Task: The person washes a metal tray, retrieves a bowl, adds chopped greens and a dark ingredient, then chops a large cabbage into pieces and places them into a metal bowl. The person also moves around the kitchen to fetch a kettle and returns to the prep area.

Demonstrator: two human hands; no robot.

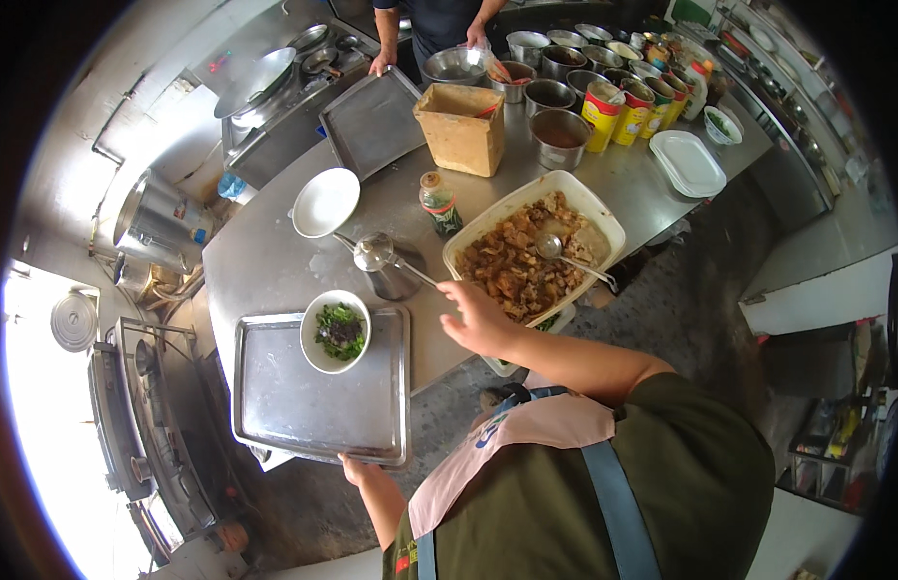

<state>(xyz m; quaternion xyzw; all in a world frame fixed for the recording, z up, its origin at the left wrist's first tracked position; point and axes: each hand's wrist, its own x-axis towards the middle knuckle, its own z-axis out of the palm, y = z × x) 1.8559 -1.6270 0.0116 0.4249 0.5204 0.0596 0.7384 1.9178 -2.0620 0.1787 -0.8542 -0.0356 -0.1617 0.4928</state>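
My left hand (354,467) grips the near rim of a metal tray (311,406), which partly overlaps the steel table. A white bowl (335,332) of chopped greens and dark bits stands on the tray's far part. My right hand (478,319) is over the table, thumb and forefinger apart. Its fingertips meet the end of a thin metal handle (416,273), which reaches to a shiny metal pot (394,279) with a spout; whether they grip it is unclear. Beside this hand, a plastic tub (615,235) holds cooked brown chunks and a metal ladle (549,246).
Beyond are an empty white bowl (327,203), a bottle (440,203), a tan square container (460,138) and another metal tray (372,123). Several steel pots (560,138), yellow cans (601,119) and white plates (688,163) stand farther right. A co-worker (445,22) stands across the table, touching the far tray.
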